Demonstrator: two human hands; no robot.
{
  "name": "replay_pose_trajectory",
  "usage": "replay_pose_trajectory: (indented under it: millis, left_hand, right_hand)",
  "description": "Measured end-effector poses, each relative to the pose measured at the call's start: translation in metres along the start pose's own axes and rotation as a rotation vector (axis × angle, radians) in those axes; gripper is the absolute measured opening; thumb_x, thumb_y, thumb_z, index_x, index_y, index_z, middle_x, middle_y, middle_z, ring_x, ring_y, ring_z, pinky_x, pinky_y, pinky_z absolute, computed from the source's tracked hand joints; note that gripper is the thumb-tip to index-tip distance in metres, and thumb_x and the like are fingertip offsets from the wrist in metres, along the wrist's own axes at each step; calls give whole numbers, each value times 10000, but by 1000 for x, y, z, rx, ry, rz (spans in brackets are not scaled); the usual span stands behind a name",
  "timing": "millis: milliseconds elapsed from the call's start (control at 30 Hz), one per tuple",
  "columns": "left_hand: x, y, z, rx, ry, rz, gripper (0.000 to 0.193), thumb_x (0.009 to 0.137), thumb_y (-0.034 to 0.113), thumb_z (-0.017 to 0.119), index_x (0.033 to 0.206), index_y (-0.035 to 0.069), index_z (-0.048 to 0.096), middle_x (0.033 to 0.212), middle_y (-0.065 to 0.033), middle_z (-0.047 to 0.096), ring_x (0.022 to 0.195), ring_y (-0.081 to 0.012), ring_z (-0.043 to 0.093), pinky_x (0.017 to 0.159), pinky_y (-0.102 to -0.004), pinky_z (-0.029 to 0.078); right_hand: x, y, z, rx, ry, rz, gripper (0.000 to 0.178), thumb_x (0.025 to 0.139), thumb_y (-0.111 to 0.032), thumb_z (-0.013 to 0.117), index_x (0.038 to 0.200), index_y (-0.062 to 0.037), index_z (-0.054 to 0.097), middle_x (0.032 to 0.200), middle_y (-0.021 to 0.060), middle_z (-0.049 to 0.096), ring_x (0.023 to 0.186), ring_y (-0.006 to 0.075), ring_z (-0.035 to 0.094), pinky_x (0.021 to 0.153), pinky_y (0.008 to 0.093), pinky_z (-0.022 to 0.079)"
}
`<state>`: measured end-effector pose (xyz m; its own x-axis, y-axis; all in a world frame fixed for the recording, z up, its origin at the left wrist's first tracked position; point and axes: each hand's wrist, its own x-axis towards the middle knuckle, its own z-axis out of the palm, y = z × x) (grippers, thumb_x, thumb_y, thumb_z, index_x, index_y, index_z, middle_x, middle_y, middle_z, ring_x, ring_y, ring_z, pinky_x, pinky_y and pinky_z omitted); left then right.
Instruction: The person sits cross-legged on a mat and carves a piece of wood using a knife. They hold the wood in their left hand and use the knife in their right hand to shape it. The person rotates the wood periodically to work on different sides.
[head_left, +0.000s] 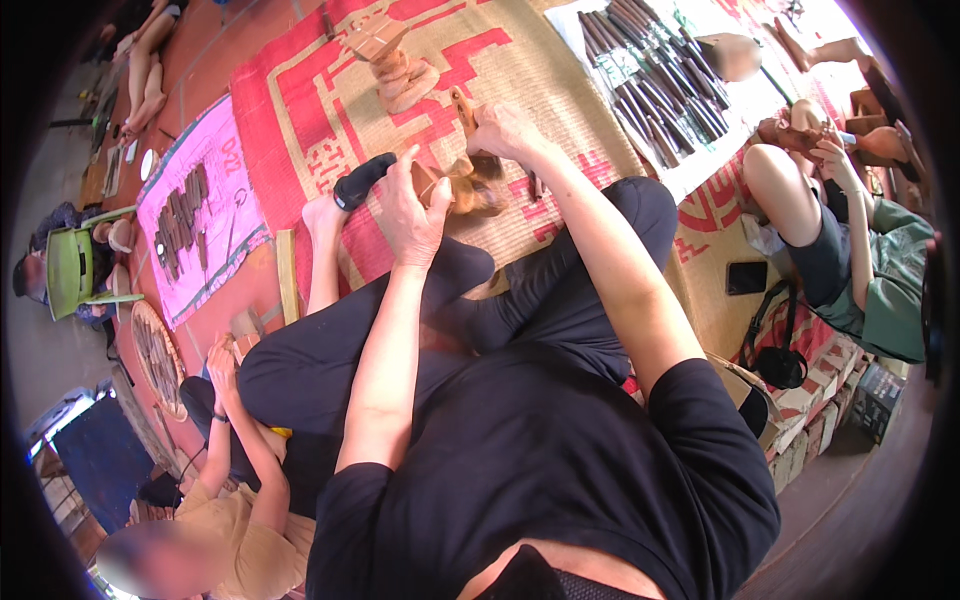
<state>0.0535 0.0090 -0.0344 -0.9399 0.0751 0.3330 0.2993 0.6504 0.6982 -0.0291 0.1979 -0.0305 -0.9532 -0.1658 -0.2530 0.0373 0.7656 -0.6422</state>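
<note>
I sit cross-legged on a red and tan woven mat (560, 80). My left hand (408, 212) grips a black-handled tool (360, 180) and presses against a small brown wooden carving (472, 192) that rests by my knee. My right hand (505, 132) is closed on a wooden handle (463, 106) standing just above the carving. Whether the handle's tip touches the wood is hidden by my fingers.
Another carved wooden figure (398, 68) lies farther out on the mat. Several chisels (650, 70) lie on a white cloth at upper right, more tools on a pink cloth (195, 215) at left. One person (850, 250) sits to my right, another person (235, 480) at lower left.
</note>
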Motion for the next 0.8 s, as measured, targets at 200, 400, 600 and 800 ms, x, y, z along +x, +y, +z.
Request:
replay_pose_trajectory:
  millis: [200,400,600,800]
  left_hand:
    - [3,-1,4,43,18,77,549,826,246,666,1302,37,491,1122,-170,579,1047,-345,565,919,-435,445]
    - [1,1,3,48,-15,37,540,832,239,668,1300,29,500,1188,-172,583,1097,-335,553,957,-424,422]
    - [4,2,6,65,38,127,561,813,238,681,1300,36,490,1096,-173,586,1034,-350,574,883,-437,469]
    - [2,1,4,82,18,108,564,802,233,690,1294,38,495,1090,-172,591,1019,-350,571,891,-438,459]
  right_hand:
    - [8,0,25,386,170,5,375,685,-335,741,891,-23,713,851,215,684,868,341,679,796,435,526]
    - [4,19,16,89,41,1,285,628,-271,753,786,-41,699,731,147,680,722,239,673,677,374,511]
    - [4,10,13,290,200,63,348,673,-329,743,893,-62,706,803,161,692,783,277,683,728,384,521]
    - [4,5,21,128,13,57,332,688,-315,745,887,-50,716,851,182,702,817,324,687,783,410,530]
